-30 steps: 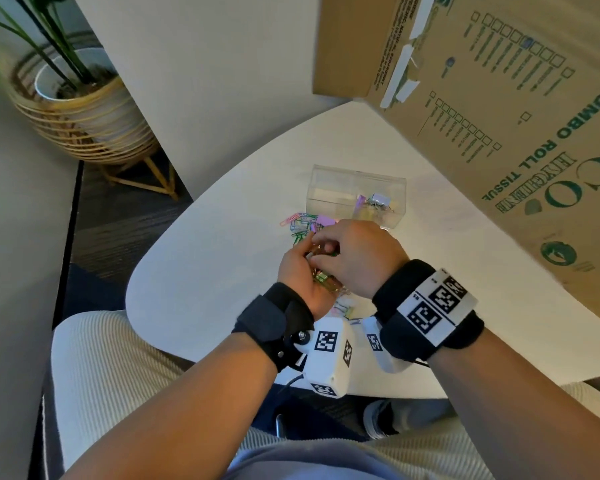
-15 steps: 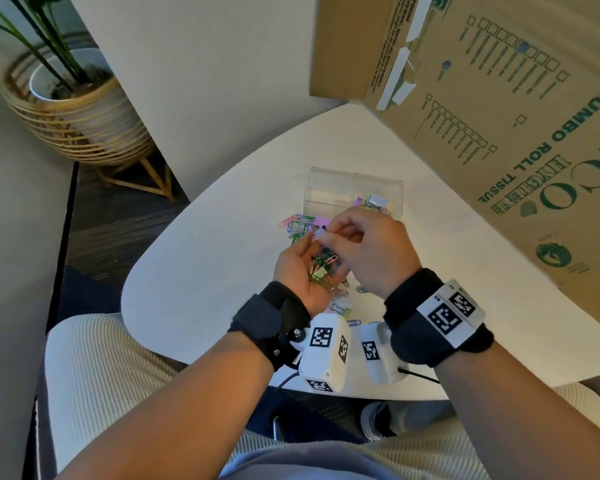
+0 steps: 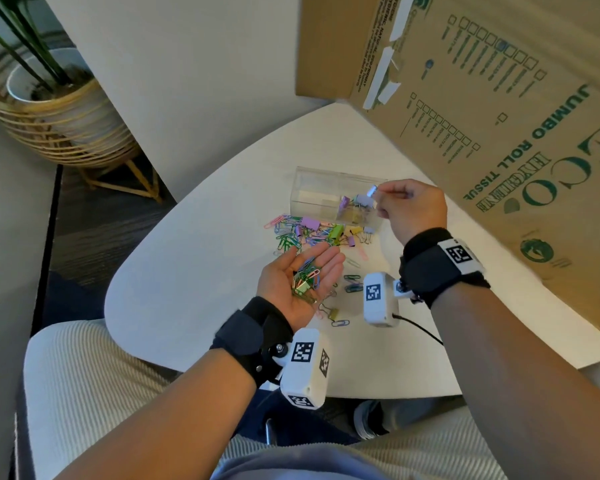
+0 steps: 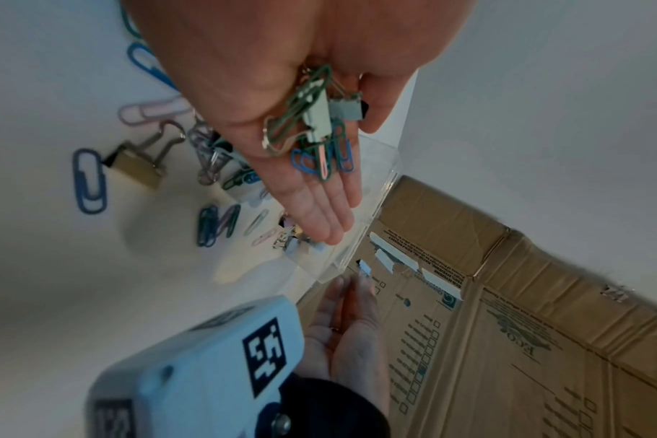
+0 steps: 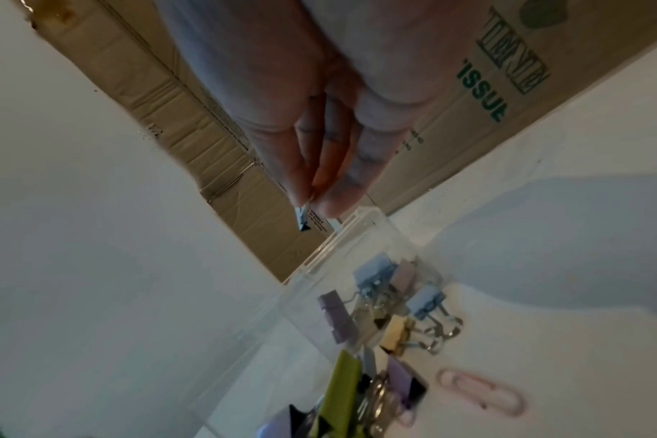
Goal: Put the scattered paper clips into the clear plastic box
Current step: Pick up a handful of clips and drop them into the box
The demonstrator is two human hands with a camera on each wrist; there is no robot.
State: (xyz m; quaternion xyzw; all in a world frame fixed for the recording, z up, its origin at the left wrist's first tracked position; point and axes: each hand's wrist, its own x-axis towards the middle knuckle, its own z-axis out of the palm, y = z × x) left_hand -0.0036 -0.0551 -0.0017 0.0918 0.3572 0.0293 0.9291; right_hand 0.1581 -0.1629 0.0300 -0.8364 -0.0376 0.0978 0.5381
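My left hand (image 3: 303, 277) lies palm up above the white table (image 3: 194, 271), fingers straight, with a small heap of coloured paper clips (image 3: 305, 280) and a green binder clip in the palm; the heap (image 4: 315, 133) also shows in the left wrist view. My right hand (image 3: 381, 194) pinches a pale blue binder clip (image 3: 372, 191) just over the right end of the clear plastic box (image 3: 326, 194). From the right wrist, the pinched clip (image 5: 302, 220) hangs above the box rim (image 5: 357, 219). Several binder clips (image 3: 355, 206) lie inside. More scattered clips (image 3: 302, 232) lie in front of the box.
A large cardboard carton (image 3: 499, 116) stands on the table right behind and to the right of the box. A potted plant in a wicker stand (image 3: 49, 109) is on the floor at far left. Loose clips (image 3: 336, 318) lie near the table's front edge.
My right hand left the left palm and rose away to the box, taking a pale blue binder clip with it. My left hand turned palm up and flattened out.
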